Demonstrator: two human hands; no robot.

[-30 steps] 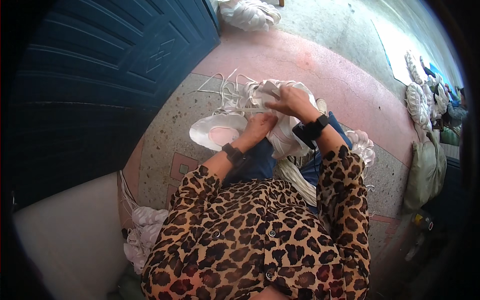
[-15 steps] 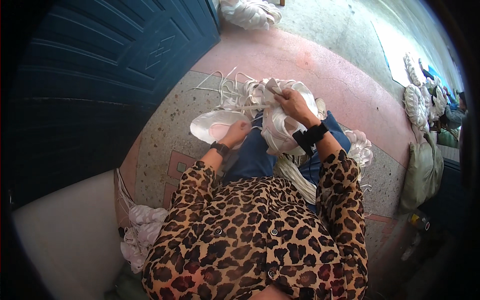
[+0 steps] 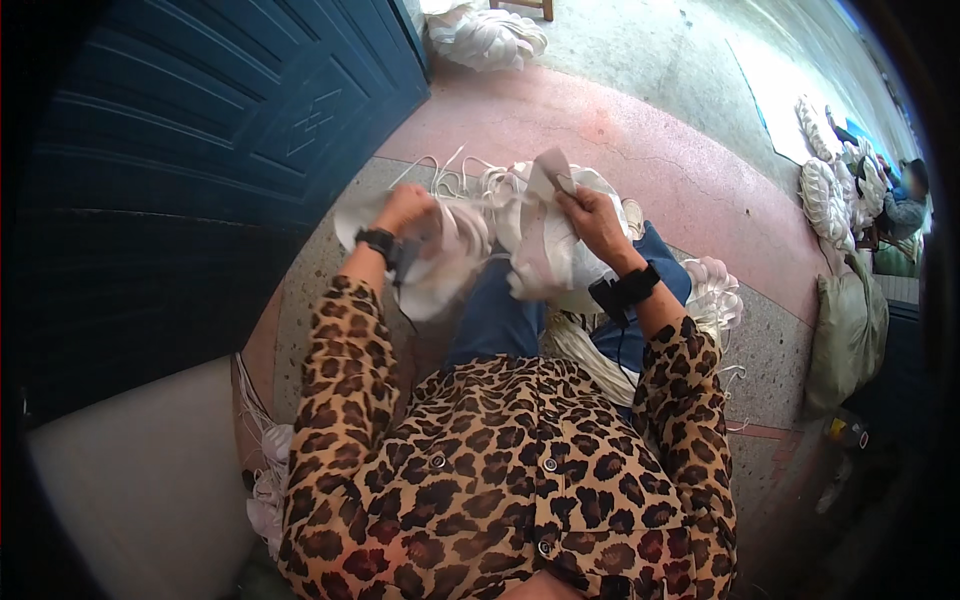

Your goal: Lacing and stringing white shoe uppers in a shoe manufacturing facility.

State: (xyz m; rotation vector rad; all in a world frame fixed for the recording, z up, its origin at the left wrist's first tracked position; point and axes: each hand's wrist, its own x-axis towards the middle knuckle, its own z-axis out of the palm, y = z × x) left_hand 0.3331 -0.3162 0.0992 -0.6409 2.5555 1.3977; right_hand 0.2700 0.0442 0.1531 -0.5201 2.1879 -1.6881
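Over my knees lies a bundle of curved white and pale pink fabric pieces [image 3: 540, 250] that look like shoe uppers. My right hand [image 3: 594, 218] pinches a pale greyish flap [image 3: 549, 174] at the bundle's top. Off to the left, my left hand [image 3: 404, 208] is closed in a fist; what it grips is hidden. Just beside it hangs a loose white and pinkish piece [image 3: 450, 260], smeared by motion. A blurred white strip runs between the two hands. White cords [image 3: 447, 176] lie in loops beyond the bundle.
A dark blue panelled door [image 3: 250, 110] stands at the left. More white bundles lie on the floor at the far left [image 3: 487, 38], beside my right leg [image 3: 713, 290] and at the far right [image 3: 826, 200], near a seated person. A greenish sack [image 3: 848, 340] stands at the right.
My left hand has moved left and away from me, from beside the bundle. The white piece near it has shifted and now blurs. My right hand keeps hold of the flap, which stands higher.
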